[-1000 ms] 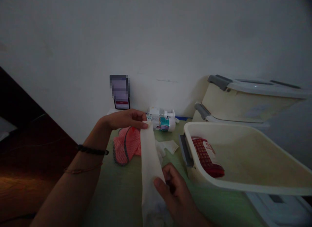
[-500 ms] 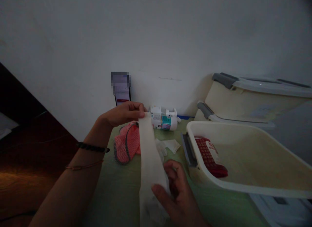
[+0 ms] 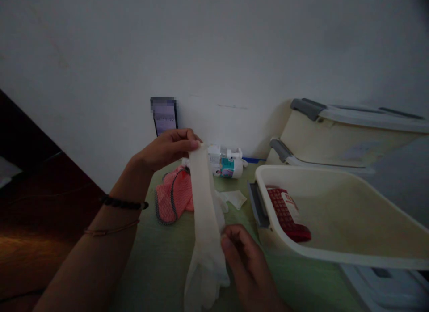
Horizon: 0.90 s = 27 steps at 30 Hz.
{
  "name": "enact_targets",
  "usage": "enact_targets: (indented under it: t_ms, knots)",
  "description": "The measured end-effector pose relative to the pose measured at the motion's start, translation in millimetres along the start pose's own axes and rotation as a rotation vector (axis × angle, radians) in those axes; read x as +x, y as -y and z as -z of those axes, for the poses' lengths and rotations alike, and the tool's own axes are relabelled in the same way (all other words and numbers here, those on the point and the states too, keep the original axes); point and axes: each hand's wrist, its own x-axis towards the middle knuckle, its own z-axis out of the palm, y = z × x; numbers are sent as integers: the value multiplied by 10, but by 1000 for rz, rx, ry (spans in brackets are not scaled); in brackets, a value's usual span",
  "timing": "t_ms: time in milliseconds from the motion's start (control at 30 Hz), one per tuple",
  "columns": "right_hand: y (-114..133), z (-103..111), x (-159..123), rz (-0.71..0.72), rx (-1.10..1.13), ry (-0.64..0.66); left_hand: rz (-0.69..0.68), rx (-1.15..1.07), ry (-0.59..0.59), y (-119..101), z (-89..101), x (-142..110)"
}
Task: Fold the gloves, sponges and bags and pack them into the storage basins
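Observation:
A long, limp white glove (image 3: pixel 203 204) hangs between my hands over the green tabletop, its lower end spreading into loose finger-like flaps. My left hand (image 3: pixel 174 144) pinches its top edge between thumb and fingers. Lower down, my right hand (image 3: pixel 246 254) has thumb and forefinger closed on the glove's right side. Behind it lies a pink cloth (image 3: pixel 174 193) with a dark trimmed border, partly covered by the glove. Another crumpled white piece (image 3: pixel 234 198) rests on the table just to the right. Bottles (image 3: pixel 226 162), one with a pump top, lie on their sides near the wall.
To the right is a cream storage bin (image 3: pixel 321 255) with grey handles, holding a red patterned packet (image 3: pixel 290 216). More lidded bins (image 3: pixel 345 137) are stacked behind it. A phone (image 3: pixel 165 117) leans against the wall. Part of a pale lid (image 3: pixel 385 285) shows at lower right.
My left hand has risen, drawing the glove's top edge up. My right fingers loosened, then closed on the glove's right edge. More of its flapped lower end shows now.

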Motion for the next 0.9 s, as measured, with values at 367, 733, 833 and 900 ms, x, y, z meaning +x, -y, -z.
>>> enact_targets:
  t_ms: [367, 733, 833, 900]
  knots:
    - [21, -20, 9, 76, 57, 35, 59, 156, -24, -110, -68, -33]
    - [82, 1, 31, 110, 44, -9, -1, 114, -109, -135, -73, -19]
    - [48, 3, 44, 3, 133, 17, 4, 102, -129, -145, -110, -5]
    - [50, 9, 47, -61, 230, 26, 39, 109, -138, -143, -135, 12]
